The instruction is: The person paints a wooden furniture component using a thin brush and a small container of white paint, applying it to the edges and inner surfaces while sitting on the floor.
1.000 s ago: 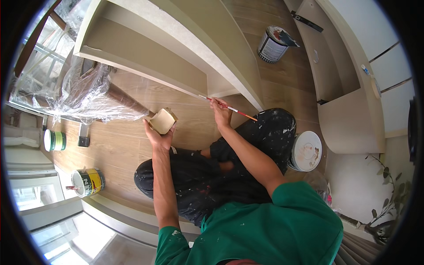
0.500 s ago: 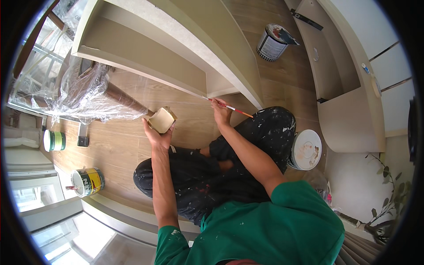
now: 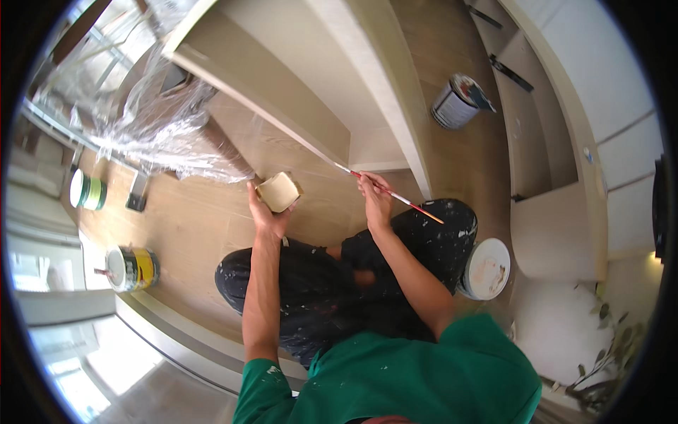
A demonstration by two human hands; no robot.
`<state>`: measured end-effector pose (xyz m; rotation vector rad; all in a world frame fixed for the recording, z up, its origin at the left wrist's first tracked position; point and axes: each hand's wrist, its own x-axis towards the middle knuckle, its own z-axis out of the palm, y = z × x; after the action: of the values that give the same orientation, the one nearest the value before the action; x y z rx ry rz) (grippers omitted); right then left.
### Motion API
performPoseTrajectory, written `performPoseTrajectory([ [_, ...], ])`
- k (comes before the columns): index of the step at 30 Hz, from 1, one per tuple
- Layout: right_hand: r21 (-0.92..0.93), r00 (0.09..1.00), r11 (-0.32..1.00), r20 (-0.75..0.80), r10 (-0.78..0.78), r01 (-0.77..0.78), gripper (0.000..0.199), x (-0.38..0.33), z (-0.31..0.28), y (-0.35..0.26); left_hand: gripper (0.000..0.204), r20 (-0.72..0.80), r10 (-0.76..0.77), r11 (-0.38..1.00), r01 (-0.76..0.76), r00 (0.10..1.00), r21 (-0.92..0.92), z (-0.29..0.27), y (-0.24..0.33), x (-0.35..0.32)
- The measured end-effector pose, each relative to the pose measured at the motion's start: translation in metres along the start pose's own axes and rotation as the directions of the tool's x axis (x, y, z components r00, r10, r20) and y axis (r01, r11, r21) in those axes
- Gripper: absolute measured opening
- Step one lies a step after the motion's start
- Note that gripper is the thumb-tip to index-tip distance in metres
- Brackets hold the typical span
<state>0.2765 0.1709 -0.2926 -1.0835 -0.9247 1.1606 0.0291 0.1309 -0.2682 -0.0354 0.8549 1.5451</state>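
Note:
My left hand is closed around a small squarish tub whose inside is coated with beige paint. In my right hand is a slim paintbrush with a red and white handle, pinched between the fingers. Its tip points up and left, at the lower edge of the beige cabinet; whether it touches the edge I cannot tell. The handle's orange end reaches over my right knee.
Behind the tub, clear plastic sheeting wraps a brown piece of furniture. Paint cans stand on the wood floor: one yellow and black, one green and white, one far right. A white-lidded bucket sits beside my right knee.
The view has shifted, so the cabinet and cans sit differently in the picture. My right hand has moved along the cabinet edge with the brush; both hands keep their holds.

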Motion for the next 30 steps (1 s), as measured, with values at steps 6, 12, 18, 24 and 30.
performPoseTrajectory([
  [6,-0.186,0.885,0.980,0.465,0.019,0.076,0.014,-0.013,0.039,-0.076,0.074,0.074,-0.116,0.987,0.107,0.990,0.119,0.013,-0.003,-0.008],
  [12,-0.400,0.803,0.873,0.596,0.016,0.279,0.015,-0.010,0.069,-0.087,0.081,0.118,-0.144,0.985,0.131,0.983,0.111,0.017,-0.001,-0.014],
  [18,-0.442,0.803,0.859,0.593,0.063,0.259,0.015,-0.009,0.075,-0.087,0.080,0.100,-0.120,0.990,0.112,0.988,0.087,0.020,0.003,-0.017],
  [24,-0.415,0.790,0.877,0.609,0.070,0.242,0.013,-0.001,0.066,-0.085,0.078,0.098,-0.114,0.993,0.110,0.989,0.042,0.027,0.008,-0.024],
  [30,-0.373,0.800,0.897,0.599,0.037,0.238,0.015,0.006,0.055,-0.088,0.075,0.152,-0.063,0.998,0.066,0.986,-0.016,0.019,0.010,-0.022],
])
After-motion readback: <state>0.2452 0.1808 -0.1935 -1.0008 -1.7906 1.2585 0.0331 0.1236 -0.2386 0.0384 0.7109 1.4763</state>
